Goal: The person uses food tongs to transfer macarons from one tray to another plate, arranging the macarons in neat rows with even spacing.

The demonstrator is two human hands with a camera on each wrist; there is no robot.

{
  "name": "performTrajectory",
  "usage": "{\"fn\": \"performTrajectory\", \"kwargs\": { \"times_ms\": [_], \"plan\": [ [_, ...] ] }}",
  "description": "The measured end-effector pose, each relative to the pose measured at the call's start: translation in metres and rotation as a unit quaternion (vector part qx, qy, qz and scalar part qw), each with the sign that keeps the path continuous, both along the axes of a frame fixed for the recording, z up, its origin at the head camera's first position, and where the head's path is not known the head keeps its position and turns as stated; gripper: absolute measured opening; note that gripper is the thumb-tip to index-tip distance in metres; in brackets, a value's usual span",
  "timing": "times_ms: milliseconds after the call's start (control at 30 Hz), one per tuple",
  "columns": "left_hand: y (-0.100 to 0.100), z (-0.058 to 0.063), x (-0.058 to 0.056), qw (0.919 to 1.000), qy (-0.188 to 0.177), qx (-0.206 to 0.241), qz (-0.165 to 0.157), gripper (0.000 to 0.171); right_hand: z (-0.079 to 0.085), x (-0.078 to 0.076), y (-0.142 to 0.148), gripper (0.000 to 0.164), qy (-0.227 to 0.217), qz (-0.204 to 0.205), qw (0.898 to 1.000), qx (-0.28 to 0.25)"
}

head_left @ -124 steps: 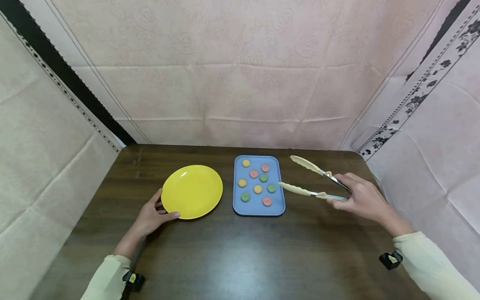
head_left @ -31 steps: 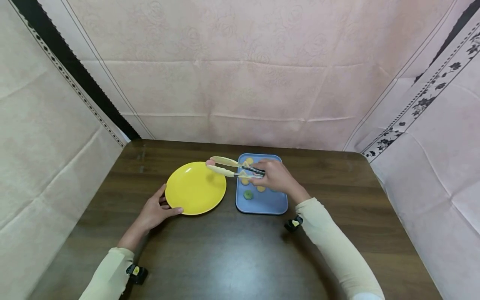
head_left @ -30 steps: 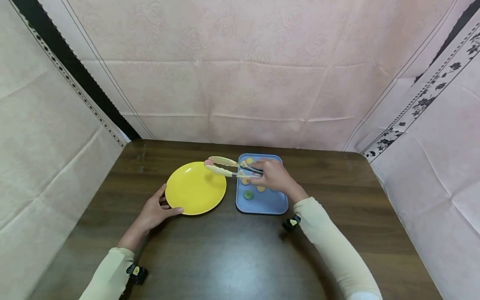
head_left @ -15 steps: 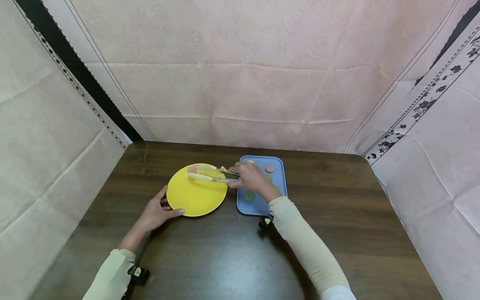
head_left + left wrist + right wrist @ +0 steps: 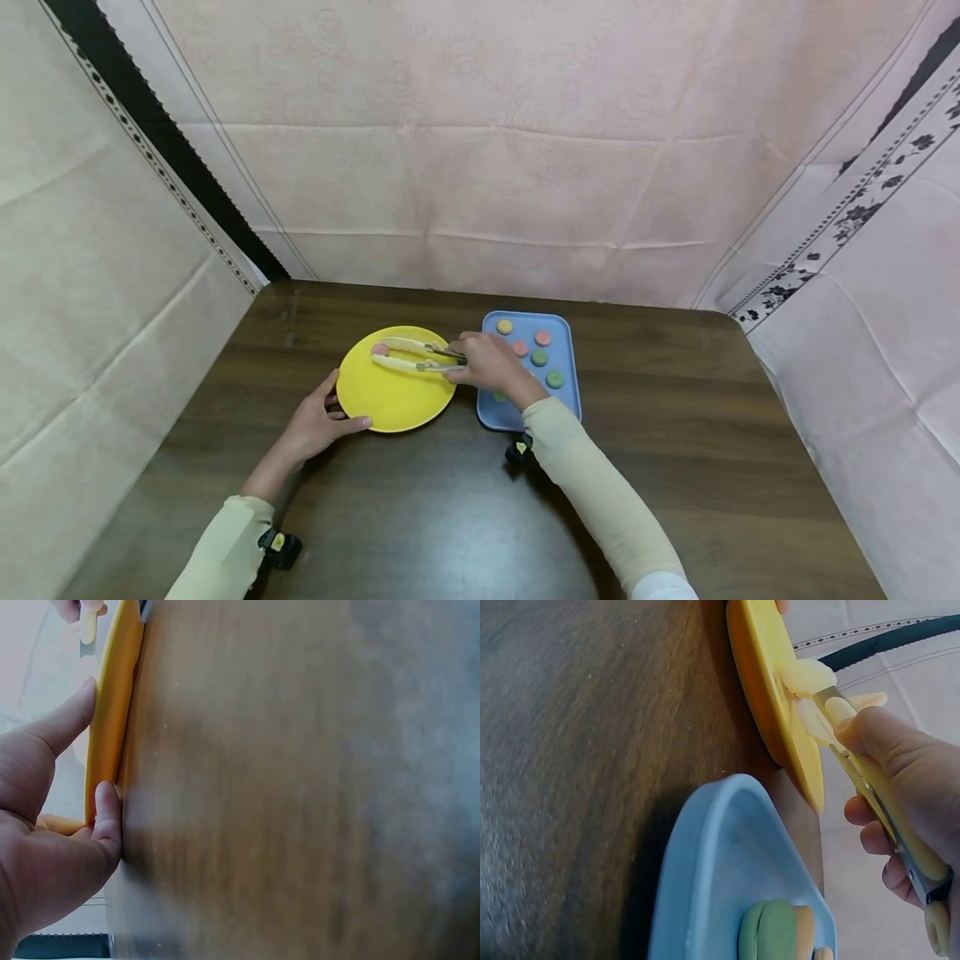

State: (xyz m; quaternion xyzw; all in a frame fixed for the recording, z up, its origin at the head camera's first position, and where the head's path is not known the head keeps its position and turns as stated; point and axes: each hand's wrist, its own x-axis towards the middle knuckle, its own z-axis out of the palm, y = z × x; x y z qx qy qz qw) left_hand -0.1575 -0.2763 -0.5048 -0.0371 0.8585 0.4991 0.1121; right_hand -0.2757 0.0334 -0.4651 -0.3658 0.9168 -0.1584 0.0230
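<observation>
My left hand (image 5: 315, 421) holds the near left rim of a yellow plate (image 5: 397, 404), the thumb along the edge and the other fingers at the side. In the left wrist view the thumb and little finger show at the rim of the plate (image 5: 112, 712). My right hand (image 5: 487, 365) grips metal tongs with cream tips (image 5: 408, 343), held over the plate. Between the tips, at the plate's far left part, is a pink macaron (image 5: 380, 350). In the right wrist view, the tongs (image 5: 885, 799) slant down with their tips close at the plate surface.
Right of the plate a blue tray (image 5: 558, 410) holds several yellow, pink and green macarons (image 5: 539, 357); my right hand and forearm cover part of it. The brown wooden table (image 5: 420, 508) bears both, with pale cloth (image 5: 480, 183) hanging behind and at the sides.
My right hand has come from right of the tray, then leftward across it, carrying a pink macaron in the tongs from the plate's far rim down over the plate. My left hand keeps its hold.
</observation>
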Motion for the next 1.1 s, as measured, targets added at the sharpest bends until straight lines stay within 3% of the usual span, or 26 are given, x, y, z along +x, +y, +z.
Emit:
{"fn": "performTrajectory", "kwargs": {
  "times_ms": [400, 533, 867, 1100],
  "plan": [
    [0.001, -0.002, -0.002, 1.0, -0.007, -0.002, 0.003, 0.122, 0.004, 0.006, 0.008, 0.052, -0.006, -0.016, 1.0, -0.025],
    [0.0, -0.001, -0.001, 1.0, -0.006, -0.004, 0.004, 0.123, 0.011, 0.015, 0.022, 0.052, 0.022, -0.023, 0.999, -0.03],
    [0.002, 0.001, 0.0, 1.0, 0.001, -0.004, 0.001, 0.122, 0.033, 0.033, 0.085, 0.048, 0.111, -0.02, 0.993, -0.045],
    [0.002, 0.001, 0.001, 1.0, 0.002, -0.005, -0.001, 0.122, 0.044, 0.054, 0.134, 0.053, 0.107, -0.053, 0.991, -0.057]
  ]
}}
